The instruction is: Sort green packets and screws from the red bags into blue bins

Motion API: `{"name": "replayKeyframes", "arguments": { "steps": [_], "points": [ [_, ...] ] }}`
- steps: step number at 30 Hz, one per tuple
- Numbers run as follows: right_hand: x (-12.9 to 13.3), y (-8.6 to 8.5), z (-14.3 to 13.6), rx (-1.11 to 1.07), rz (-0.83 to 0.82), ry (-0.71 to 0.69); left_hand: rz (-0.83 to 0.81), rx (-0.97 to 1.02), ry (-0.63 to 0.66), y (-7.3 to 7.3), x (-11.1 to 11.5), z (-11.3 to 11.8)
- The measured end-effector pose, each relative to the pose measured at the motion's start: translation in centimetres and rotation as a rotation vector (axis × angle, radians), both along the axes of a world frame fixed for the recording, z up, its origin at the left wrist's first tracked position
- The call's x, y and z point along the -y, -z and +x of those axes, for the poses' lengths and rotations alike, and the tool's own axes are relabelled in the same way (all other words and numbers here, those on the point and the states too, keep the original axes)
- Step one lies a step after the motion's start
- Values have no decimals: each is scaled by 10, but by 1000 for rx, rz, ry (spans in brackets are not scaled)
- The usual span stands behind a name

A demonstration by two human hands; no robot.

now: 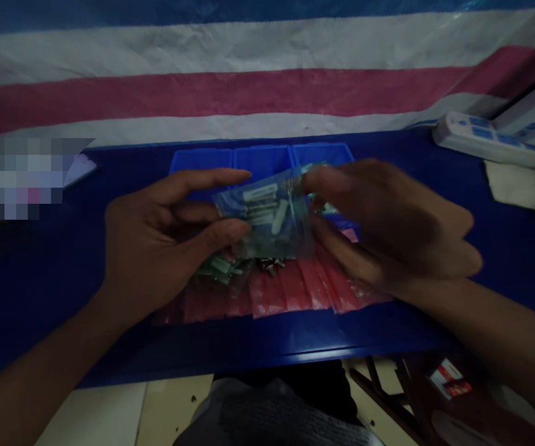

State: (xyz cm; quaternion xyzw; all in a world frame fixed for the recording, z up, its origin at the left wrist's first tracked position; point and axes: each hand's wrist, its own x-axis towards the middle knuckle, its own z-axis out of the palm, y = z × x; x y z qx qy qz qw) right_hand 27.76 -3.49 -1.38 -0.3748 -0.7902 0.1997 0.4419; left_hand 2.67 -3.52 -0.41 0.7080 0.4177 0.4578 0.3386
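Note:
A small clear plastic bag [267, 214] with several pale, rod-like pieces inside is held up between my two hands. My left hand [155, 235] has the bag's left side between thumb and fingers, the index finger stretched along its top. At the bag's right top edge, my right hand [388, 217] pinches the plastic; its fingers are slightly blurred. Below the bag lie several pink plastic bags [290, 288] in a row. Another clear bag with pale pieces [221, 266] and some small metal parts [271, 266] rest on them.
Behind my hands stand three joined blue bins [262, 158]; the right one holds small bagged parts. A white power strip [485, 133] lies at the back right of the blue table [258, 347], beside a beige flat piece [518, 189]. A striped sheet [248, 93] hangs behind.

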Motion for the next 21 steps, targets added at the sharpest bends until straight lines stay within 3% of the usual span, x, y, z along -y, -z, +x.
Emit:
{"name": "replayKeyframes", "arguments": {
  "steps": [2, 4, 7, 11, 16, 19, 21],
  "points": [
    [-3, -1, 4, 38, 352, 2, -101, 44, 84, -4, 0, 2],
    [-4, -3, 4, 53, 505, -26, -153, 59, 148, -6, 2, 3],
    [1, -6, -1, -26, 259, 46, -92, 35, 119, -5, 4, 5],
    [8, -3, -11, -318, 22, 120, 199, -138, -31, 2, 3, 4],
    [7, 1, -18, -543, -243, -63, 653, -401, -5, 6, 2, -8],
    [10, -2, -20, -514, -245, -80, 633, -391, -2, 4, 4, -11],
    [9, -4, -16, -470, -189, 3, 456, -265, -56, 3, 4, -9]
  ]
}}
